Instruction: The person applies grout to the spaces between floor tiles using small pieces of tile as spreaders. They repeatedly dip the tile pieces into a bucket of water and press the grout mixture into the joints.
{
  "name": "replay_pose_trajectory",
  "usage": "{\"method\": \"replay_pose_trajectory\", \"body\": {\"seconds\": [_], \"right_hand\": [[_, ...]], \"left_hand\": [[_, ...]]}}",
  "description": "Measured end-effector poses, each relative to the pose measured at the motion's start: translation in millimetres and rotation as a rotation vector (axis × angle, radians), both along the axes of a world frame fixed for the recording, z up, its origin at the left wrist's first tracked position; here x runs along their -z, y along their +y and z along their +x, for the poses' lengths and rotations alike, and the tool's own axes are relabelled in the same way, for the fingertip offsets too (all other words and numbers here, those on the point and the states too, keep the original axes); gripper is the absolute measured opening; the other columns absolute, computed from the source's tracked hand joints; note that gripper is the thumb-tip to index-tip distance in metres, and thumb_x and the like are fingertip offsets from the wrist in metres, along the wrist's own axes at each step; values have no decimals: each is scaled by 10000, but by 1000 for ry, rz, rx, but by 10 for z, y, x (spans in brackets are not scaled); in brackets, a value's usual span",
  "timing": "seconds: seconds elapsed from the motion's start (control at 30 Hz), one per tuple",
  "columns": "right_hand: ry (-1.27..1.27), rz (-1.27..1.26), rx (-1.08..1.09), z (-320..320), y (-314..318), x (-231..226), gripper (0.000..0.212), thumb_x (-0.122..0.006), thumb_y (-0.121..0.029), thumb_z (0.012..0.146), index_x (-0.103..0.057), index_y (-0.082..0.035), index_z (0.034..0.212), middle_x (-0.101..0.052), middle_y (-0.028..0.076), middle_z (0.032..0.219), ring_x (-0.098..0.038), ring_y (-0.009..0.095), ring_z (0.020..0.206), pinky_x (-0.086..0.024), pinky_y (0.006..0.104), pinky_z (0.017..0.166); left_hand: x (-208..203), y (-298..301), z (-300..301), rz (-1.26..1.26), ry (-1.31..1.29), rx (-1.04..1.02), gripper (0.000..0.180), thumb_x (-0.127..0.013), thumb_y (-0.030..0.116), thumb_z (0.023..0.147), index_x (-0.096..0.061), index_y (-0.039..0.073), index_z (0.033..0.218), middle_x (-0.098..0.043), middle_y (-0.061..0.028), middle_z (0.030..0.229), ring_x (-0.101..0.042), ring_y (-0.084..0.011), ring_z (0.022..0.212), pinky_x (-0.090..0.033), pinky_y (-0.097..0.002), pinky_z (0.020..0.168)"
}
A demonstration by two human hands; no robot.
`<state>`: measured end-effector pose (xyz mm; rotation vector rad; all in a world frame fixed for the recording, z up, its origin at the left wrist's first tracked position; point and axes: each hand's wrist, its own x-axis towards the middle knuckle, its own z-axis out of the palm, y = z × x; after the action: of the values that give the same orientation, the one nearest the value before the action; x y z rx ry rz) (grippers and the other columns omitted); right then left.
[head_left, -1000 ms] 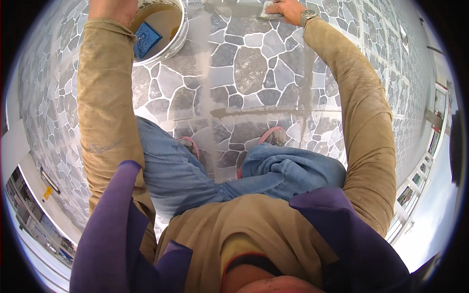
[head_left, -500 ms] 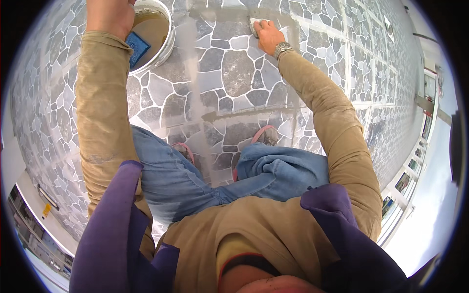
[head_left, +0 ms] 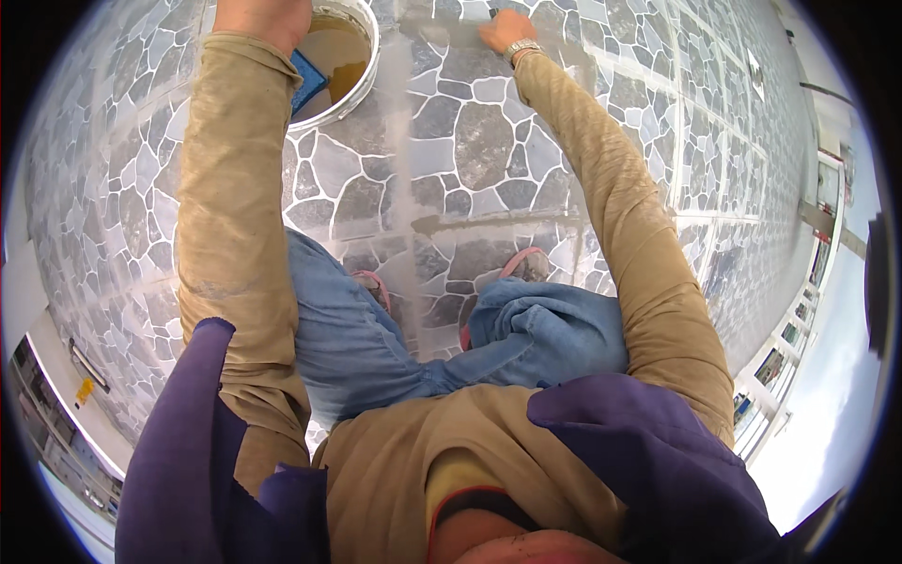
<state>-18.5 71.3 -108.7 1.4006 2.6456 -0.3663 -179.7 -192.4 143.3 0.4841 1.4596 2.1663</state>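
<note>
My right hand is closed low over the stone-patterned tile floor. A small flat grey tool shows only as a dark edge beside its fingers; its exact kind is unclear. Under and beside this hand runs a smeared grey band of grout. At the upper left, my left hand is next to a white bucket, its fingers cut off by the top edge. Murky brownish water fills the lower part of the bucket. A blue sponge lies at its near left side, partly behind my left wrist.
A wet grout line crosses the tiles in front of my shoes. More patterned tiles stretch to both sides. A low white ledge with a yellow item borders the floor at left. A white railing stands at right.
My right hand has slid farther away and leftward along the grout band, hiding most of the flat tool. The view has shifted, and my left hand stays beside the bucket.
</note>
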Motion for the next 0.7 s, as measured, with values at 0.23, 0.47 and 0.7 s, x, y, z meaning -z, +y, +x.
{"method": "replay_pose_trajectory", "body": {"seconds": [0.23,0.47,0.7], "right_hand": [[118,-97,-164,-998,-854,-222,389,-629,-348,791,-747,-43,1003,-720,224,1059,-698,373,1013,-549,446,905],[639,-860,29,525,533,-895,344,-673,-254,787,-729,-26,1038,-727,209,1038,-705,349,966,-553,439,848],[462,-203,-146,1742,1316,-289,342,-704,-189,782,-718,-25,1081,-723,169,1020,-696,282,911,-548,411,756]], "left_hand": [[58,125,-29,-15,-3,12,252,-503,217,1006,-615,15,1107,-685,-99,966,-667,-157,761,-571,-263,604],[-38,62,137,-16,36,-37,241,-515,215,1000,-625,18,1084,-684,-89,941,-665,-149,765,-563,-259,593],[167,290,313,-2,52,20,251,-522,227,998,-634,20,1085,-694,-80,944,-666,-146,754,-560,-265,583]]}}
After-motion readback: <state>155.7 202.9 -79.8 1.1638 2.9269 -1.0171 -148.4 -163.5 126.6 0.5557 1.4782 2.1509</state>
